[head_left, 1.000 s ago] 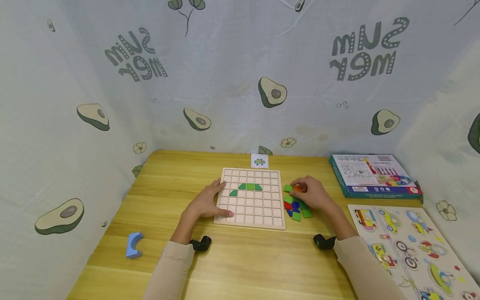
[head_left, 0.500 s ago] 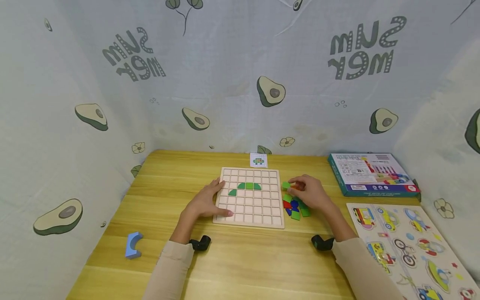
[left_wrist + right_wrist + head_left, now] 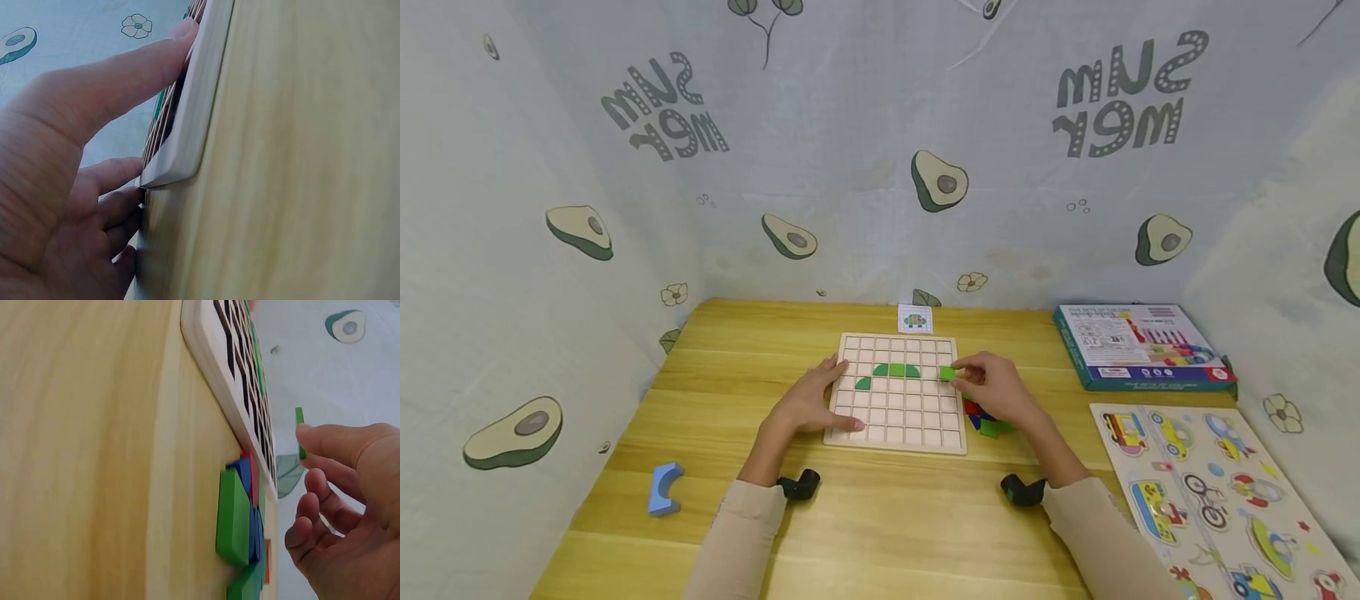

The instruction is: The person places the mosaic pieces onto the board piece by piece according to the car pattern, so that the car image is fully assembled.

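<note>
Well, our right hand [image 3: 996, 387] pinches a green square tile [image 3: 947, 373] between thumb and index finger, above the two-to-three o'clock part of a gridded wooden board [image 3: 917, 448]. Our left hand [image 3: 811, 400] lies spread at the board's nine o'clock side, thumb resting on the face, fingers against the edge. We judge the tile light, stiff and hardly fragile; its smooth faces might slip a little, so a pinch at its edges should serve us best. The board looks flat and rigid, best steadied by its rim, since it could slide on the surface [image 3: 910, 517].

Four green pieces [image 3: 898, 369] sit in its cells, between about ten and one o'clock. Loose red, blue and green pieces [image 3: 988, 428] lie just beside it toward four, partly hidden by our right hand; a printed card [image 3: 915, 319] lies at twelve. Farther out, we see a cardboard box [image 3: 1150, 375] toward three, a picture puzzle board [image 3: 1217, 467] toward four and a blue arch block [image 3: 662, 492] toward eight.
</note>
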Action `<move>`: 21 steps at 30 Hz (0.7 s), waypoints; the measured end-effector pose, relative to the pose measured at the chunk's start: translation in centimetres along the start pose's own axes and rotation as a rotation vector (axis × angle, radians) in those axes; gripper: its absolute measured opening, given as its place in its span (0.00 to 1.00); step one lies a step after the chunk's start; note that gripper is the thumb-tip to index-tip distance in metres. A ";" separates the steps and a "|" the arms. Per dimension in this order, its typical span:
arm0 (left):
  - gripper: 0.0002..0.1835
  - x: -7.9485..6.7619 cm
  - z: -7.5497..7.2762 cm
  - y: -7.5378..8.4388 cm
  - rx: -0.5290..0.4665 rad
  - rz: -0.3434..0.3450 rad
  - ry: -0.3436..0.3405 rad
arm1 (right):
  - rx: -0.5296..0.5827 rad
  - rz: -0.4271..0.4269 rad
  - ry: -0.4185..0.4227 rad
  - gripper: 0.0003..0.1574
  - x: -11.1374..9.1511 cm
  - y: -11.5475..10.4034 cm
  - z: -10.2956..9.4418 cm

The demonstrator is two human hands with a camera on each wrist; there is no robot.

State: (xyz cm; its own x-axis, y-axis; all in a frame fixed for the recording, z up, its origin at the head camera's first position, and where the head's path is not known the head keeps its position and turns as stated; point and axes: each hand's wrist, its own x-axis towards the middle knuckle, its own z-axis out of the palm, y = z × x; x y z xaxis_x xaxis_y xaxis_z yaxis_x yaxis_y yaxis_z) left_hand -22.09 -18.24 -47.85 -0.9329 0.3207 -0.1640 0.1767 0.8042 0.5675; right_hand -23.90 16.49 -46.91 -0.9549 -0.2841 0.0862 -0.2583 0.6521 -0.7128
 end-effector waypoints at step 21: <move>0.63 0.1 0.1 -0.2 -0.009 -0.008 0.008 | 0.044 -0.033 -0.054 0.16 2.4 -4.2 6.2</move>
State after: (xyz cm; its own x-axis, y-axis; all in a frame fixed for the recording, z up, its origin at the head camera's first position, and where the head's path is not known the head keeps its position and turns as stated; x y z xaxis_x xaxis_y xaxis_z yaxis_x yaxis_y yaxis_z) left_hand -22.19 -18.30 -48.01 -0.9368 0.3100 -0.1624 0.1660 0.8021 0.5736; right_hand -24.18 8.71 -48.03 -0.9366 -0.3428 0.0731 -0.2814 0.6110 -0.7399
